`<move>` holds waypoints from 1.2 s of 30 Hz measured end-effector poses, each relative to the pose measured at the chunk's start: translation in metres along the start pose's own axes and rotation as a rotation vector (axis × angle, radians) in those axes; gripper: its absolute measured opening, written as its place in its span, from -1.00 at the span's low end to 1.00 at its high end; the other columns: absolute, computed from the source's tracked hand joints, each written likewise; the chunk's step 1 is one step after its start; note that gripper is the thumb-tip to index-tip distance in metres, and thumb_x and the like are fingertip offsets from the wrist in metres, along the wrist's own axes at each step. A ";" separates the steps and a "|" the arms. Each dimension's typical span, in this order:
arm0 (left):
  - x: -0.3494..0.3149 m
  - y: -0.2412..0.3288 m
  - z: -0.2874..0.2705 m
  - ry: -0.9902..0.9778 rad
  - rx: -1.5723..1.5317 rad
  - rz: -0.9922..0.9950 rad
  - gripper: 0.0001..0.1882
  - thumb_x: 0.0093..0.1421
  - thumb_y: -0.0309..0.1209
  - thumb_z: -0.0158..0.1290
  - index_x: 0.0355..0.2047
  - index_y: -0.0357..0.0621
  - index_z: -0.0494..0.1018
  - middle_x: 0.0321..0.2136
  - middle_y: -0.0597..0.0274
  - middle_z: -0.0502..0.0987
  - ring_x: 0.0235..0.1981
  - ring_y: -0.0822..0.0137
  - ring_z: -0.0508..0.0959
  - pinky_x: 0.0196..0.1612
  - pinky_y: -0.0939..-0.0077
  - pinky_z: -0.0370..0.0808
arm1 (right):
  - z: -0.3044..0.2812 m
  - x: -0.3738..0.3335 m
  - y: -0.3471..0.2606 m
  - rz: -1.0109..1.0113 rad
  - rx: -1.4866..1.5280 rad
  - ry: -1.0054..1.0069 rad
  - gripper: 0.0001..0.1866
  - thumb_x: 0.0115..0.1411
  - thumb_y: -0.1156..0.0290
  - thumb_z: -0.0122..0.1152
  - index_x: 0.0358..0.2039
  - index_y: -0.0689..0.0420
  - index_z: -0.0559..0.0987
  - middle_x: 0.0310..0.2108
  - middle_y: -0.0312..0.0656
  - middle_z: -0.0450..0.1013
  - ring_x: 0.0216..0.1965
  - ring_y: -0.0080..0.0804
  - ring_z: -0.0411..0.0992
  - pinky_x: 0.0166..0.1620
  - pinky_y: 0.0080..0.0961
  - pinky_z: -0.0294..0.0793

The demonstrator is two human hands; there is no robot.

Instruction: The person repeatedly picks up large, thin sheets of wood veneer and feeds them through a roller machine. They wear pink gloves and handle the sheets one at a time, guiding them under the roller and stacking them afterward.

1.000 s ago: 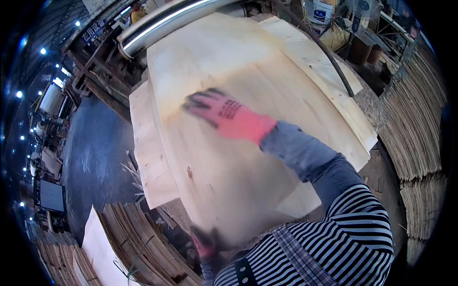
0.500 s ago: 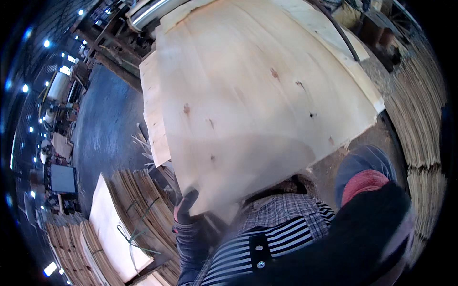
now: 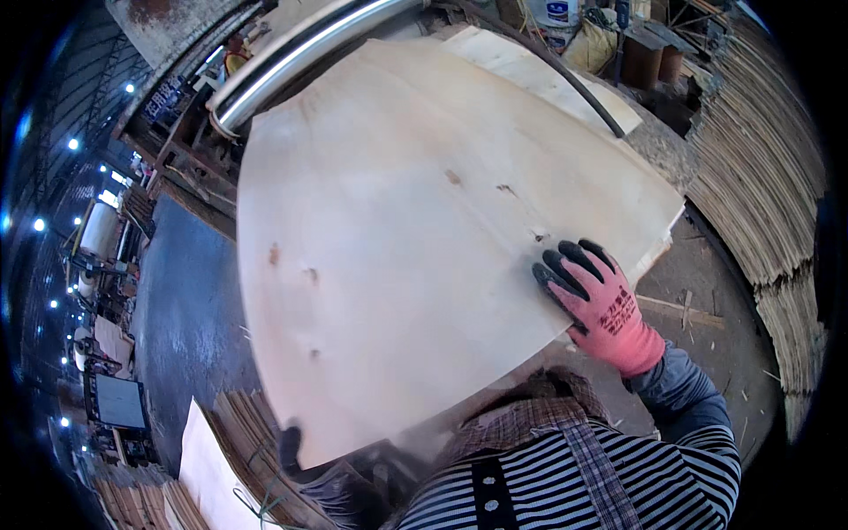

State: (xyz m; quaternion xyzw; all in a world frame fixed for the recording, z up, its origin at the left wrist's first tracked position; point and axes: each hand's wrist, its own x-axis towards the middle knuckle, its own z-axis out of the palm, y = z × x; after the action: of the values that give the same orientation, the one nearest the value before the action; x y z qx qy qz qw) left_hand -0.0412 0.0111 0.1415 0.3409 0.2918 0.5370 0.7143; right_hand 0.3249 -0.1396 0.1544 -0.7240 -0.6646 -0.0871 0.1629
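A large pale wood veneer sheet [image 3: 397, 221] with several dark knots spreads in front of me, its near edge by my body. My left hand [image 3: 291, 449], in a dark glove, is closed on the sheet's near left corner; most of its fingers are hidden. On the near right edge rests my right hand [image 3: 605, 309], in a pink glove with black fingertips. Its fingers lie stretched and spread on the upper face, and the thumb is at the edge, partly hidden.
A shiny metal roller [image 3: 309, 62] lies beyond the far left edge. More veneer [image 3: 539, 71] and a dark curved bar [image 3: 574, 84] are at the far right. Tall veneer stacks [image 3: 760, 159] stand right; a tied bundle [image 3: 256, 442] is at lower left. Wood scraps [image 3: 680, 309] litter the floor.
The sheet has shifted left and nearer, with my left hand at its corner moving down and left. My right hand, hidden behind the arm before, now lies on the right edge.
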 end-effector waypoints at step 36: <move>0.021 -0.082 -0.058 -0.068 0.862 -0.065 -0.41 -0.15 -0.43 -0.19 -0.01 -0.32 0.14 -0.22 0.06 0.37 -0.25 0.25 0.40 -0.21 0.44 0.37 | 0.042 -0.020 0.019 0.154 0.052 -0.177 -0.42 -0.36 0.32 0.14 -0.16 0.00 0.40 -0.16 -0.12 0.29 -0.15 -0.07 0.27 -0.13 -0.17 0.28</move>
State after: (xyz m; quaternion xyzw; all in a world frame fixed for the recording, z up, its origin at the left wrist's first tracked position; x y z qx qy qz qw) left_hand -0.0342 0.0259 0.0399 0.6162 0.4761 0.3320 0.5324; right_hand 0.3380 -0.1450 0.1057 -0.7733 -0.6208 0.0072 0.1288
